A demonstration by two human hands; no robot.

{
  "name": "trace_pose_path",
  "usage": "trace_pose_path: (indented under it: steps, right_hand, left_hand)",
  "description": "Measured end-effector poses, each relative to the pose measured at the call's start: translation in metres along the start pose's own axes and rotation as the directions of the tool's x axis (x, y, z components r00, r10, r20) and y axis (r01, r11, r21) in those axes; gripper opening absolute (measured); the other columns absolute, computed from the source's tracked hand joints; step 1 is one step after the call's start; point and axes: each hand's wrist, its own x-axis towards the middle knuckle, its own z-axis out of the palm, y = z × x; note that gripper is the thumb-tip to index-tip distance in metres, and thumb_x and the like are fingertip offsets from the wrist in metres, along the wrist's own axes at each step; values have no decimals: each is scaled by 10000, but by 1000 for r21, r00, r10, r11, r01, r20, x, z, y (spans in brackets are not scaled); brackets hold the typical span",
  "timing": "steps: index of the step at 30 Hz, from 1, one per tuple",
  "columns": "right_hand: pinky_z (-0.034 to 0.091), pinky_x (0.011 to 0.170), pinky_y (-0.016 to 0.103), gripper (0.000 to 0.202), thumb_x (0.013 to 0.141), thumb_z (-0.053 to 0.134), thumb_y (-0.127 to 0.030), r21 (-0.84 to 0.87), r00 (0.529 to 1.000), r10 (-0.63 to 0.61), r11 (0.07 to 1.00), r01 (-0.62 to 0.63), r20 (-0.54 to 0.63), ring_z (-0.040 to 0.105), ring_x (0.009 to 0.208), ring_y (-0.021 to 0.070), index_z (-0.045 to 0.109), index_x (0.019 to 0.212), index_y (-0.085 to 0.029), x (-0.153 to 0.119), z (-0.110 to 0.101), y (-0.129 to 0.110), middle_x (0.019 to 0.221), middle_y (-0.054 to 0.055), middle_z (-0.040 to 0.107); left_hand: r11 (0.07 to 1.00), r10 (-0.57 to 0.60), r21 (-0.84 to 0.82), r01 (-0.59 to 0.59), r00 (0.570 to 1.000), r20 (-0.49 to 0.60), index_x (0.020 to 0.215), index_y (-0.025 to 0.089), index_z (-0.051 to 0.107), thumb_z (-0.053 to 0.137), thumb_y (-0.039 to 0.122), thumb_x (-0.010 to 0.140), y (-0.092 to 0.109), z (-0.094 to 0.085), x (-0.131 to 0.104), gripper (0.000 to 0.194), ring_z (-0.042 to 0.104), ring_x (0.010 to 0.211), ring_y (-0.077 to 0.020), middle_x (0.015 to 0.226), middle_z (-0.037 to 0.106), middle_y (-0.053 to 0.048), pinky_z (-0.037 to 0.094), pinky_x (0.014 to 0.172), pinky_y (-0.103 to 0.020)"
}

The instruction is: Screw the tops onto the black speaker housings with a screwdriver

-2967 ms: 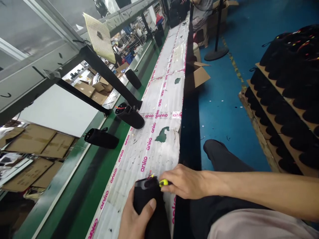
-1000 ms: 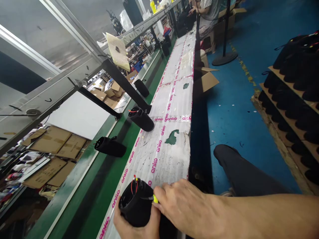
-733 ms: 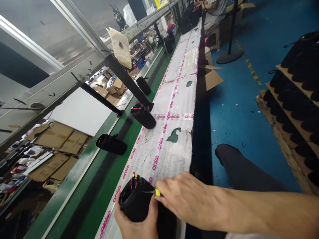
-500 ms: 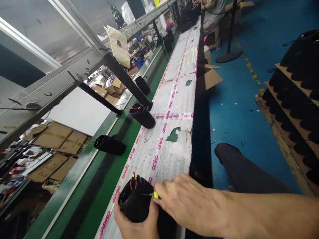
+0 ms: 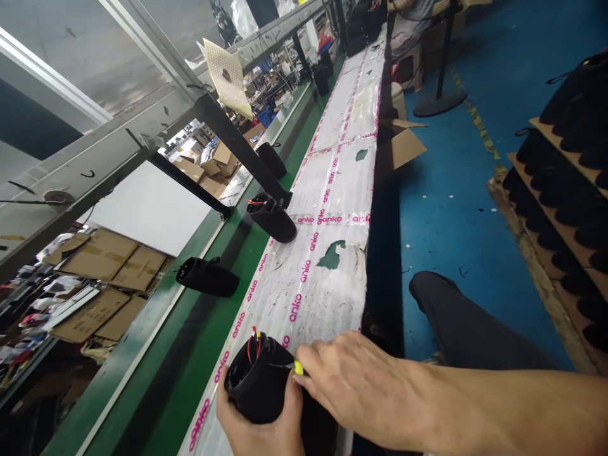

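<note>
My left hand [image 5: 280, 430] is wrapped round a black fabric-covered cylinder [image 5: 261, 386], which looks like a speaker body. It leans with its open end up and to the left, and red wires [image 5: 251, 347] with small connectors stick out of the opening. In my right hand [image 5: 356, 383], a thin pointed tool with a yellow handle [image 5: 298, 367] is pinched between thumb and forefinger. The slim dark tip of the tool reaches to the cylinder's side just below its rim. Most of the handle is hidden in my fingers.
Beyond my hands, one similar cylinder [image 5: 270, 217] stands at the bench edge and another [image 5: 208, 277] on the green conveyor [image 5: 156, 373]. Pink-lettered wrap covers the bench [image 5: 327, 285]. At the right are stacked racks of black cylinders [image 5: 551, 209]; a person [image 5: 411, 28] sits far ahead.
The yellow-handled tool has shifted very slightly, its tip still against the cylinder's side. My left hand keeps its hold. The camera view has moved a little.
</note>
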Motion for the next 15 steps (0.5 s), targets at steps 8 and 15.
trace_pose_path:
  steps: [8,15]
  right_hand:
    - [380,532,353,171,968,521,-367,43,998,-6,999,3,66,527,545,207,488,936,-202,6,-4,0,663,-8,549]
    - [372,559,369,234,971,533,-369,-63,997,-14,998,9,-73,500,595,198,554,1057,-152,-2,-4,-4,705,0,503]
  left_hand:
    - [1000,-9,17,9,1000,6,1438,42,358,744,463,611,0,-1,1,1005,482,1267,-406,1389,457,-249,413,1092,-568]
    - [999,-48,11,48,999,0,1441,54,353,744,471,601,4,-1,-1,1016,502,1235,-405,1373,469,-244,428,1068,-579]
